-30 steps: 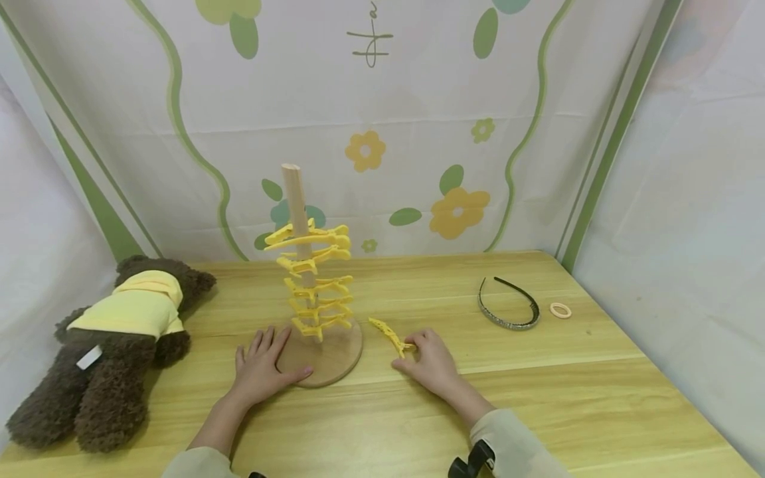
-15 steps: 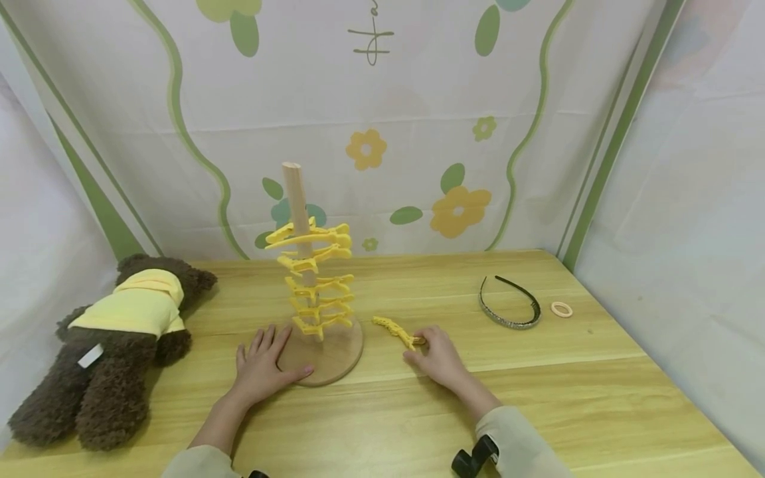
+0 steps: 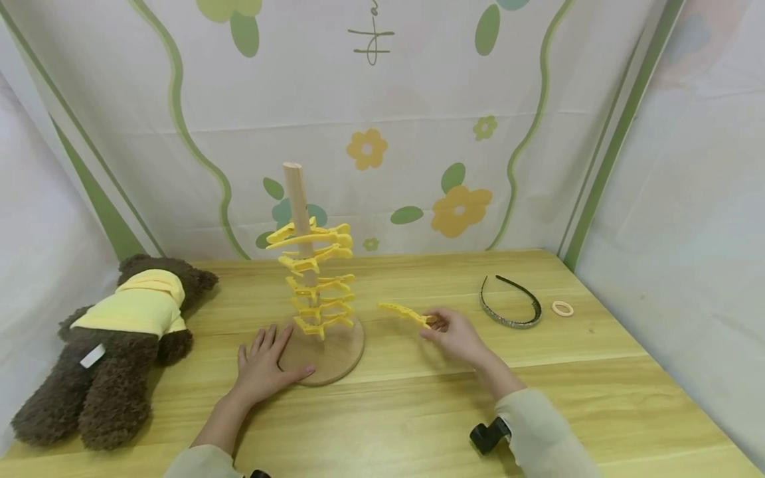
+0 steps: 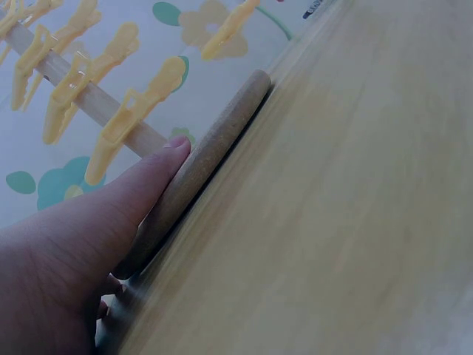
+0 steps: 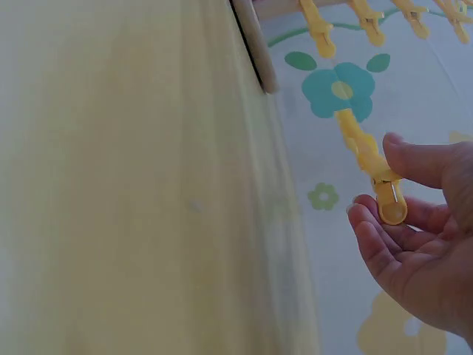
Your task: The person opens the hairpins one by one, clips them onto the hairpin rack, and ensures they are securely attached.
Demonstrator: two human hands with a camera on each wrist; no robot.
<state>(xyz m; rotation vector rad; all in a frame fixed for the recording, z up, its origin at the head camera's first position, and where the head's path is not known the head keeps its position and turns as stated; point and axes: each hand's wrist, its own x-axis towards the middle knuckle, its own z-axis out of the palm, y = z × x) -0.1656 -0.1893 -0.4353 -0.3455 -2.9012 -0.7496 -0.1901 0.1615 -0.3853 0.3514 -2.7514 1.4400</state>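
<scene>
My right hand [image 3: 457, 335] pinches a yellow alligator hair clip [image 3: 403, 312] at one end, between thumb and fingers. The clip's long jaw points left toward the stand, raised over the table; the right wrist view shows the same clip [image 5: 362, 151] with its small spring near the thumb. A wooden post [image 3: 295, 192] rises from a round wooden base [image 3: 329, 362], with several yellow clips [image 3: 323, 309] clamped crosswise along it. My left hand [image 3: 259, 372] rests on the base's left edge, fingers spread. In the left wrist view its thumb [image 4: 159, 166] lies over the rim.
A brown teddy bear [image 3: 119, 392] in a yellow top [image 3: 137, 309] lies on the table's left side. Toward the right are a dark glittery headband [image 3: 510, 322] and a pale hair ring [image 3: 562, 309]. A flower-printed cloth [image 3: 418, 86] stands behind the table.
My right hand has moved right and away from me, lifting the clip and swinging it to point more directly left. The left hand and the stand have stayed in place.
</scene>
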